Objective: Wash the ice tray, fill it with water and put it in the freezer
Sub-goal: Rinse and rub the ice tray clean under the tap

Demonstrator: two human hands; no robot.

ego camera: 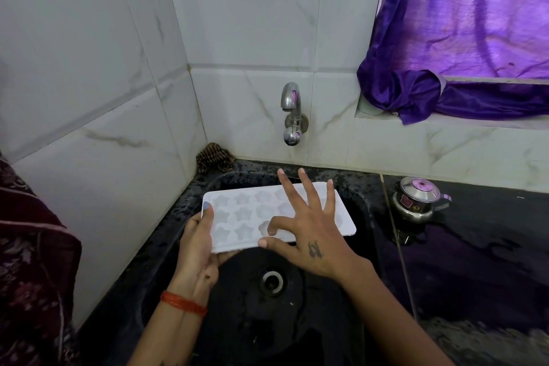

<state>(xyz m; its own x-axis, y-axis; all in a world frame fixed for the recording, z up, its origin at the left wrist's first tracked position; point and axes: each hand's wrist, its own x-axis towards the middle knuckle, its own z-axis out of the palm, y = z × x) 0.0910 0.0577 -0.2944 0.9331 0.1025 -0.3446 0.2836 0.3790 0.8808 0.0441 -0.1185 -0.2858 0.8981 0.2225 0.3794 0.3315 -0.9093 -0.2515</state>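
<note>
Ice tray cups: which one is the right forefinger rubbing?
The flower-shaped cup in the near row of the ice tray, under the right hand; the star cups sit left, untouched.

dim, cool indoor light with a violet cast. daylight glows through a purple curtain (463, 18) at the far right and tints the metal tap (292, 110). the white wall tiles (89, 68) read grey-green and evenly lit, without hard shadows. the black sink (297, 321) is very dark, with little detail. the glossy black table (475, 261) at right mirrors the purple glow. wide-angle bending curves the tile lines at the edges; the near right corner is smeared.
</note>
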